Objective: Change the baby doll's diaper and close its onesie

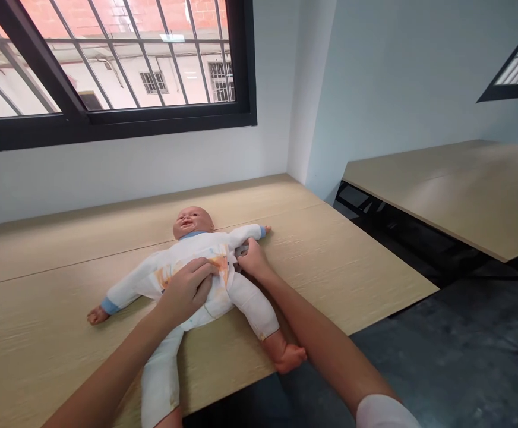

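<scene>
A baby doll (194, 223) lies on its back on the wooden table, dressed in a white suit (214, 303) with blue collar and cuffs and an orange print on the front. Its arms are spread and its legs point toward me. My left hand (190, 285) rests on the doll's belly with its fingers curled on the printed cloth. At the doll's side, under its outstretched arm, my right hand (252, 260) pinches the edge of the suit, near a small greyish patch.
The table (330, 255) meets the wall below a barred window (152, 116). Its front edge runs under the doll's legs. A second table (459, 190) stands to the right, with dark metal legs beneath.
</scene>
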Action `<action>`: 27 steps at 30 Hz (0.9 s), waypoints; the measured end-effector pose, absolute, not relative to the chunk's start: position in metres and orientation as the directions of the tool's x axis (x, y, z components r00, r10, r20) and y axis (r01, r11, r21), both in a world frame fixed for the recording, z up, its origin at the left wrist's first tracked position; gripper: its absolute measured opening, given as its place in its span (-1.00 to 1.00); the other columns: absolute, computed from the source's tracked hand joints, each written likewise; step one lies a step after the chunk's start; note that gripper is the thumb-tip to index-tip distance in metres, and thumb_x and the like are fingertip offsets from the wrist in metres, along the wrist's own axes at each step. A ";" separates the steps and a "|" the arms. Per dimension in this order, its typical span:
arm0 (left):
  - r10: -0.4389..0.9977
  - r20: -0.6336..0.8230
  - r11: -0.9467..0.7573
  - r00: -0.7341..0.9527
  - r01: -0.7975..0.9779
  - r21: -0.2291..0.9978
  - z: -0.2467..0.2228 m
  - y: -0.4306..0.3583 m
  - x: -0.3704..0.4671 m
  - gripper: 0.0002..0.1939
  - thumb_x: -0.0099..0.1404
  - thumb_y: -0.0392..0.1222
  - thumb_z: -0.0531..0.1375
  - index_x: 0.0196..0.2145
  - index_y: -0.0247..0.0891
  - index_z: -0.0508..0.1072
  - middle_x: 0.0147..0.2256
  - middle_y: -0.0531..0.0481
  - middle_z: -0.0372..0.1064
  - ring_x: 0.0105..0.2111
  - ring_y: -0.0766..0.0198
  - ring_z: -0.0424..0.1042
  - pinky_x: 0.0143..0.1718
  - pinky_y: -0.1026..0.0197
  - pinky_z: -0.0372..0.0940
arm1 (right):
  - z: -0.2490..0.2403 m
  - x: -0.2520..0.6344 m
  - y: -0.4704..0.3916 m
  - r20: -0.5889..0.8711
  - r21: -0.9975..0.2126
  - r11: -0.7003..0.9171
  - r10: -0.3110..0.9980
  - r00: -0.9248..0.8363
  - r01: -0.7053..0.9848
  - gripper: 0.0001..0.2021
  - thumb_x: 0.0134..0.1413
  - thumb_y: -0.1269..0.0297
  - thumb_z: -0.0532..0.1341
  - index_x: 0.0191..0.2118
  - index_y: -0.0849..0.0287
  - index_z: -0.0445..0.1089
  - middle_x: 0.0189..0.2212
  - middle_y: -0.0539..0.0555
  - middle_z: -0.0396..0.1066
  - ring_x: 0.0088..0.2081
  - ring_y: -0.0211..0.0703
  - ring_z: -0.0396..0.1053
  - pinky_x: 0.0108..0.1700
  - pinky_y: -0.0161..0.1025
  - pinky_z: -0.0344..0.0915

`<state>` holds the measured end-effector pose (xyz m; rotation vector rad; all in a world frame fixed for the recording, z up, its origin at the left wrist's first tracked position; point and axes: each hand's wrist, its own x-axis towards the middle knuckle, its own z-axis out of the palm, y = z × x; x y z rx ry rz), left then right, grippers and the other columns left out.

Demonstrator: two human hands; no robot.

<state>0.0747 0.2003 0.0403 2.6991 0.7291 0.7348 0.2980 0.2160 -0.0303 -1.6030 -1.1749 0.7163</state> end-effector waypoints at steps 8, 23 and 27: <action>0.594 0.373 -0.800 0.713 0.477 0.364 0.042 0.201 0.079 -0.79 0.44 -0.26 0.00 -0.10 -0.18 0.41 -0.15 -0.08 0.37 -0.14 0.15 0.38 -0.10 0.10 0.31 | -0.021 0.300 0.197 0.156 -0.921 0.042 0.951 0.267 0.388 -0.53 -0.12 0.48 0.24 0.00 0.20 0.27 -0.50 -0.07 0.40 -0.43 -0.19 0.38 -0.34 -0.30 0.26; 0.713 0.153 -0.669 0.685 0.598 0.440 0.075 0.250 0.104 -0.79 0.24 -0.01 0.22 -0.35 -0.21 0.41 -0.43 0.06 0.28 -0.55 0.31 0.21 -0.52 0.24 0.07 | -0.013 0.291 0.204 0.123 -0.983 0.039 0.870 0.477 0.182 -0.53 -0.15 0.33 0.33 -0.05 0.15 0.24 -0.41 0.00 0.42 -0.31 -0.09 0.45 -0.23 -0.20 0.38; 0.705 0.006 -0.604 0.709 0.597 0.528 0.088 0.260 0.112 -0.58 0.22 0.08 0.23 -0.55 -0.19 0.14 -0.57 0.15 -0.01 -0.60 0.36 0.02 -0.56 0.24 -0.12 | -0.013 0.295 0.207 0.075 -0.996 0.046 0.862 0.501 0.071 -0.53 -0.22 0.34 0.32 -0.09 0.17 0.24 -0.38 0.00 0.43 -0.33 -0.12 0.44 -0.27 -0.23 0.38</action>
